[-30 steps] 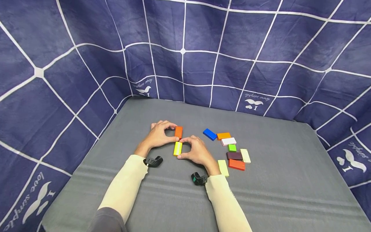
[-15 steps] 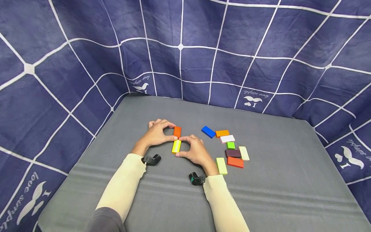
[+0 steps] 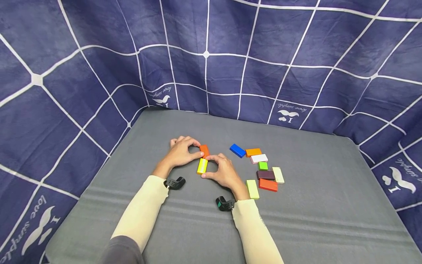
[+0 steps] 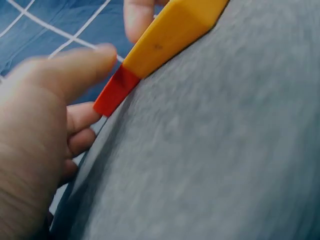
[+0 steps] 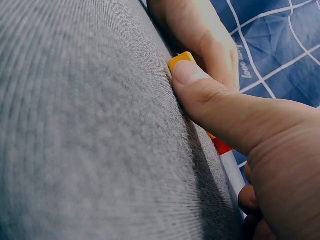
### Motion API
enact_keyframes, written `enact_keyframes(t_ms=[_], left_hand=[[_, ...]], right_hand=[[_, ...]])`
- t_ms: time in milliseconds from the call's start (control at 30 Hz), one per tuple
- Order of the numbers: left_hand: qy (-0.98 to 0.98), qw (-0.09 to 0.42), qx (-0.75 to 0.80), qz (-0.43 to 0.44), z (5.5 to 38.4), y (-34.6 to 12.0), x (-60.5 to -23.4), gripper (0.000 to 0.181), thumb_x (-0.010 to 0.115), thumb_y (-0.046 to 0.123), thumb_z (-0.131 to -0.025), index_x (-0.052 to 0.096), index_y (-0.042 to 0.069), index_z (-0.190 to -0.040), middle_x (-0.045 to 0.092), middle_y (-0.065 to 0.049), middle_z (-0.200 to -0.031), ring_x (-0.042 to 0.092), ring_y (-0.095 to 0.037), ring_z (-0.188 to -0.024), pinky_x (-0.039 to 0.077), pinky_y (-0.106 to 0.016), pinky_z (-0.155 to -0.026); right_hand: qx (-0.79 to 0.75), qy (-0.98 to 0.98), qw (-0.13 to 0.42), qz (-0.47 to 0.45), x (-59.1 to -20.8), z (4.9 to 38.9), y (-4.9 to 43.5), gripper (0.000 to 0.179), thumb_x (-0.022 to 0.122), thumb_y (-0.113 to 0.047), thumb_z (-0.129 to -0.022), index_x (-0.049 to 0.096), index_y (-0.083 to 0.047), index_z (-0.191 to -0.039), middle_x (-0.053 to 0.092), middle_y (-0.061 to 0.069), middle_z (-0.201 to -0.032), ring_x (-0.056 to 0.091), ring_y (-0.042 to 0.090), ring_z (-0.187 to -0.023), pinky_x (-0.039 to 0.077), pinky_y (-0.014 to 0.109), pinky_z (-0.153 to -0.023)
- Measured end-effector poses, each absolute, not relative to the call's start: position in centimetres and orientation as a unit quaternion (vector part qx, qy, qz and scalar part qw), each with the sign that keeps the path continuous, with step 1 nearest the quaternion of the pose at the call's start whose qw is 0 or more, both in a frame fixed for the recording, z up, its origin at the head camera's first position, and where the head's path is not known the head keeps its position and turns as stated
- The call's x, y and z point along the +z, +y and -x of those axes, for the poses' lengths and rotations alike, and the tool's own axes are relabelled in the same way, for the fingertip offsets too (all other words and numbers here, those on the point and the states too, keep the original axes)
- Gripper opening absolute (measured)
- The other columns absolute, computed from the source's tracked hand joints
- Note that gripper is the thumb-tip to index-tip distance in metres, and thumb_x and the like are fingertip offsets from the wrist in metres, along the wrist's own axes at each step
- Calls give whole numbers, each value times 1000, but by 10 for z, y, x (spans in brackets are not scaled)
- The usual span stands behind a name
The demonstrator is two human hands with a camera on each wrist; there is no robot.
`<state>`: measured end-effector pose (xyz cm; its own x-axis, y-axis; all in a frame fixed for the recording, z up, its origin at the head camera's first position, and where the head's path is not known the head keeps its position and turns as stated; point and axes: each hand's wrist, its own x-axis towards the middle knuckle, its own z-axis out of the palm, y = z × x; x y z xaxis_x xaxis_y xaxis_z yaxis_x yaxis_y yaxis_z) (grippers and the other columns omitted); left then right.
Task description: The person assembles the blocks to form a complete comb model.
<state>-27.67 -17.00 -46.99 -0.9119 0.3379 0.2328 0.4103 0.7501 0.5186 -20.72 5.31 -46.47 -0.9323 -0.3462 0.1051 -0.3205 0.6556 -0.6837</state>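
Note:
Two flat blocks lie end to end on the grey cloth between the hands: an orange-red block (image 3: 204,150) at the far end, turned a little askew, and a yellow block (image 3: 202,166) nearer. My left hand (image 3: 181,151) holds the orange-red block between thumb and fingers. The right hand (image 3: 225,171) pinches the yellow block by its two ends. In the left wrist view the yellow block (image 4: 172,35) and the red block (image 4: 116,91) meet at their ends. The right thumb covers most of the yellow block (image 5: 181,59) in the right wrist view.
To the right lie a blue block (image 3: 237,150), an orange one (image 3: 253,152), a pale pink one (image 3: 259,158), a small green one (image 3: 263,165), a dark one (image 3: 265,175), a cream one (image 3: 278,175), a red one (image 3: 268,185) and a pale yellow-green one (image 3: 252,189).
The far orange-red block has turned slightly, from nearly in line with the yellow block to askew. My left hand has shifted slightly to the right; the right hand keeps its hold.

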Motion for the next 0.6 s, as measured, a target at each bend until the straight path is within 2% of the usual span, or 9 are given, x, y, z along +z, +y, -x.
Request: enact_keyframes(t_ms=[333,600], left_hand=[[-936,67,-293,183,279,-161,-469,37,76,52,-80,71,30,-109,65,8,-105,51,-18,-103,22,-49,-95],[-939,52,-292,176,279,-164,-471,35,73,49,-82,70,33,-113,63,9,-106,49,-16,-103,21,-47,-96]], right_hand=[[-383,907,6,172,-466,210,57,64,91,-38,-72,67,-15,-127,61,4,-110,56,20,-101,46,40,-94],[-386,907,6,168,-467,208,56,61,91,-36,-72,68,-15,-125,62,2,-111,59,21,-108,46,41,-99]])
